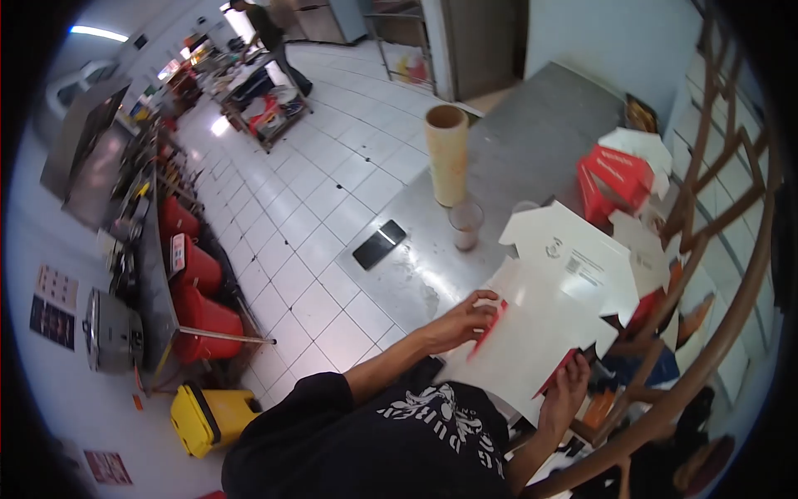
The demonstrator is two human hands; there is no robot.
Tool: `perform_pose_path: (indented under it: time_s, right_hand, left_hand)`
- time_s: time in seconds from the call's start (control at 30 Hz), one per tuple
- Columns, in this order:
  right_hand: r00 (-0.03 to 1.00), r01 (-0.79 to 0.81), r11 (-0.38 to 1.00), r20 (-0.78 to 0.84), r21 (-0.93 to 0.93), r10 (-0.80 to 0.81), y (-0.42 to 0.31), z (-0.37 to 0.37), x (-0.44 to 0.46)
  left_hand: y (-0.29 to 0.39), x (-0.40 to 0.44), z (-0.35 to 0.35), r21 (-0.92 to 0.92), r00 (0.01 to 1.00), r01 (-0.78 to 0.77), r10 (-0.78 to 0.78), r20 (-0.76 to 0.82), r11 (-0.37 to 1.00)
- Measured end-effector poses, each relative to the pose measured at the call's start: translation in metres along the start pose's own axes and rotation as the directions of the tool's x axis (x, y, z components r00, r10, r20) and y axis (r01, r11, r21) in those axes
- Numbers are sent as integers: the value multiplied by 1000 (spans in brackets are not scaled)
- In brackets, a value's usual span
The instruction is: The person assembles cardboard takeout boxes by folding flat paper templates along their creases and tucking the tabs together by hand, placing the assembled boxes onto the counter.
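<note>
A large unfolded takeaway box (557, 283), white on the upward side with small dark print, lies tilted in front of my body and over the table's edge. My left hand (467, 323) grips its left edge, where a red flap folds up under the curled fingers. On the opposite edge my right hand (567, 391) closes round another bent red flap. The far end of the cardboard rests near a red folded box (615, 179) with white flaps.
On the metal table (532, 125) stand a tall tan cylinder (447, 158) and a clear cup (466, 226); a phone (379, 244) lies by its edge. A brown frame (706, 274) rises at the right. Red bins (199, 320) line the left counter. Another person (270, 37) stands far off.
</note>
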State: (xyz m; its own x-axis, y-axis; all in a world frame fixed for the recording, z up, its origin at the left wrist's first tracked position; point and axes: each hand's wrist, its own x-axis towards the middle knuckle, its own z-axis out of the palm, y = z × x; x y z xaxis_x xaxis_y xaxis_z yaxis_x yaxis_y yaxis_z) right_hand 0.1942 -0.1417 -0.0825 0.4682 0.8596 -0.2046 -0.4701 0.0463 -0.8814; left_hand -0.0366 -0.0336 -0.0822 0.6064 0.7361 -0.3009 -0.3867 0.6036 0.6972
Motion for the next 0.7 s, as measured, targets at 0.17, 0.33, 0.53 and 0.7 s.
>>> perform_pose_path:
  time_s: [0.17, 0.33, 0.53, 0.7]
  right_hand:
    - [1000, -20, 1000, 21, 5, 20, -12, -5, 9]
    - [998, -26, 991, 45, -129, 32, -5, -26, 16]
    - [992, 74, 943, 117, -325, -37, -11, -27, 13]
    - [977, -26, 957, 197, -290, 86, -27, -6, 0]
  left_hand:
    - [9, -9, 10, 259, 997, -16, -5, 81, 966]
    - [22, -20, 19, 388, 990, -98, 51, 130, 917]
    - [32, -25, 21, 396, 985, -133, 77, 153, 908]
    - [41, -24, 20, 370, 984, -168, 132, 120, 914]
